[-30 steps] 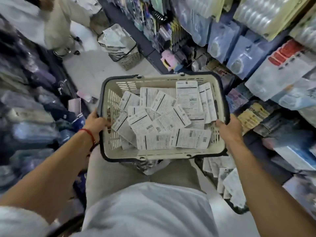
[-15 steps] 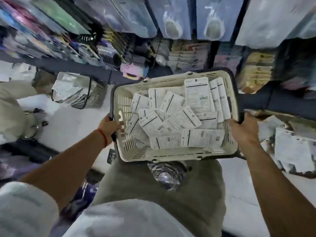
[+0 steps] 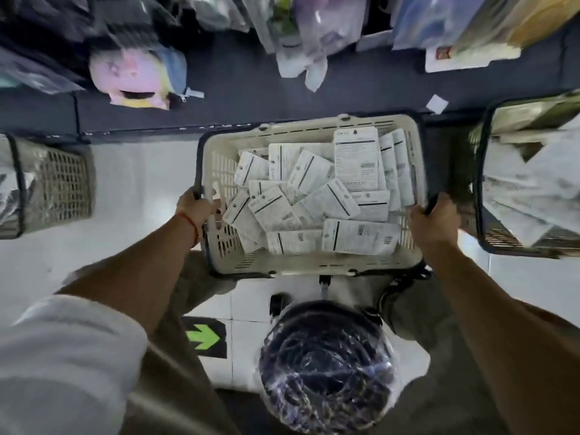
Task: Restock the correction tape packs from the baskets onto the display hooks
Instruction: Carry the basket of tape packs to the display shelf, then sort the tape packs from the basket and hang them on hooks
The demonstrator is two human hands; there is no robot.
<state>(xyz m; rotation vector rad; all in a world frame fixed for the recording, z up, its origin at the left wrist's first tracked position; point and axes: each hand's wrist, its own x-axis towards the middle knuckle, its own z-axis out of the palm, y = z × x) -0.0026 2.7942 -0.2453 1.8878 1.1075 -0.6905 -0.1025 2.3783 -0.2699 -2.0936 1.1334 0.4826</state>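
- The cream basket (image 3: 314, 265) is held over the white tiled floor (image 3: 141, 183), just in front of the dark shelf base (image 3: 251, 89).
- The left hand (image 3: 196, 208) curls its grip round the basket's left rim; a red string (image 3: 190, 222) circles that wrist.
- The right hand (image 3: 434, 222) wraps its grip round the basket's right rim.
- Correction tape packs (image 3: 314, 199) lie heaped inside the basket, white backs up.
- A second basket (image 3: 527, 183) of packs sits right of the basket, a third basket (image 3: 47, 183) well to its left.
- A plastic-wrapped dark bundle (image 3: 326, 365) lies nearer than the basket, beside a green arrow (image 3: 204, 337) on the floor.
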